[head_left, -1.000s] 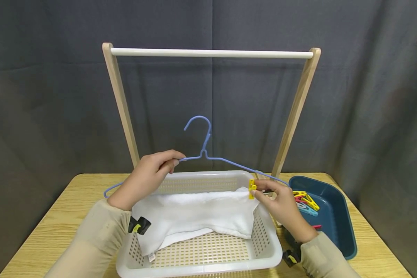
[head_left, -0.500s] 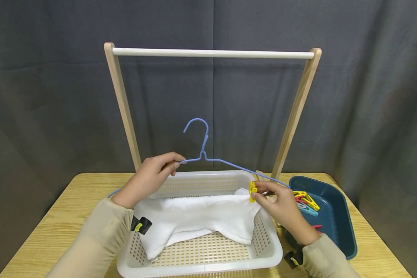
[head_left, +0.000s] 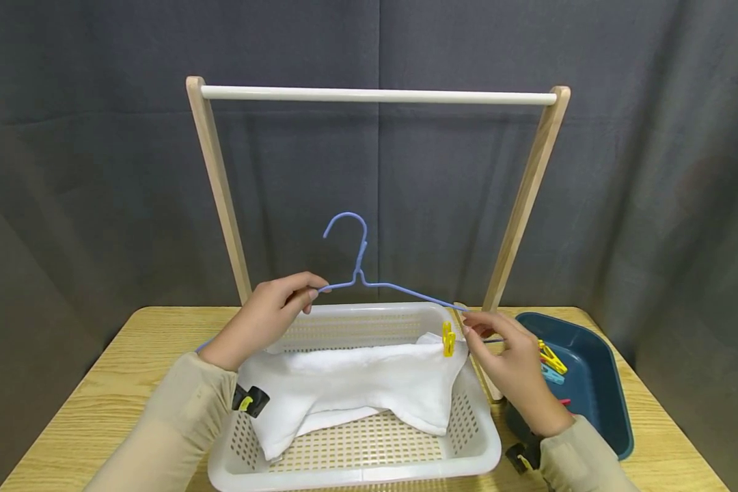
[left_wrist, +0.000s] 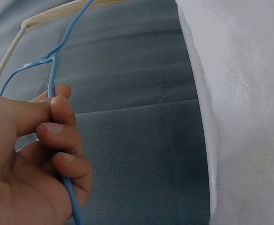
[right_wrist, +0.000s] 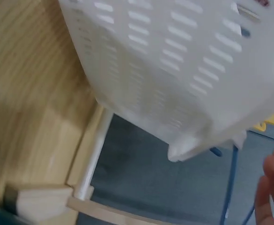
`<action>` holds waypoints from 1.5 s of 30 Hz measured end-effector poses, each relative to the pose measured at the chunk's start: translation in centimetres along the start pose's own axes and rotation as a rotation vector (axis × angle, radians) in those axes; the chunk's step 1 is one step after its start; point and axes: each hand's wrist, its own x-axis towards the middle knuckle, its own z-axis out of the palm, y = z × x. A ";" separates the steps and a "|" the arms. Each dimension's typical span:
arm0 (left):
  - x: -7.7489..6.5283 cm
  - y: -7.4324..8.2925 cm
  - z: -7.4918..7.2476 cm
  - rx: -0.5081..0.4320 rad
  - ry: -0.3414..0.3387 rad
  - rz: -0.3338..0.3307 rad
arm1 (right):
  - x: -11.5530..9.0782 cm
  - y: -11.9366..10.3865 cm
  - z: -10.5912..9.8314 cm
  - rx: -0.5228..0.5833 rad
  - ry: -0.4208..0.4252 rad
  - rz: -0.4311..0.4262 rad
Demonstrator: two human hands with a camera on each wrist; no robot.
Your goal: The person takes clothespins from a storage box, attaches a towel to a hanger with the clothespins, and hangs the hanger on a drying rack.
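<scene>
A blue clothes hanger [head_left: 406,292] is held up over the basket, hook at the top. My left hand [head_left: 277,304] pinches its upper wire just left of the neck; the left wrist view shows the curled fingers [left_wrist: 64,140] around the wire. A white towel [head_left: 357,379] hangs folded along the hanger's lower bar, which it hides. One yellow clothespin [head_left: 448,340] stands upright on the towel's top edge near the right end. My right hand [head_left: 510,355] is just right of that clothespin, thumb and fingers apart, overlapping the hanger's right end.
A white perforated basket [head_left: 357,473] stands beneath the towel. To its right, a dark blue tray [head_left: 618,410] holds several clothespins [head_left: 552,359]. Behind rises a wooden rack with a white rail [head_left: 375,96], on the wooden table [head_left: 104,383].
My right hand has let go of the yellow clothespin and moved slightly right. The clothespin stays on the towel. The hanger has sunk slightly in the left hand's hold.
</scene>
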 end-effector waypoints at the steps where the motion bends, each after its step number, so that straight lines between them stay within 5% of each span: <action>1: 0.0 -0.1 0.0 -0.001 0.001 -0.001 | 0.2 0.0 -0.1 -0.005 0.017 -0.022; 7: -0.1 -0.5 0.1 -0.006 -0.007 -0.019 | 1.5 -0.1 -0.5 -0.042 0.038 -0.070; 22: 0.0 -1.0 0.5 -0.012 0.006 -0.009 | 4.5 -0.6 0.3 -0.025 -0.280 0.103; 45: -1.0 -1.9 0.0 -0.030 0.017 -0.058 | 4.1 -0.2 0.9 0.144 -0.286 0.190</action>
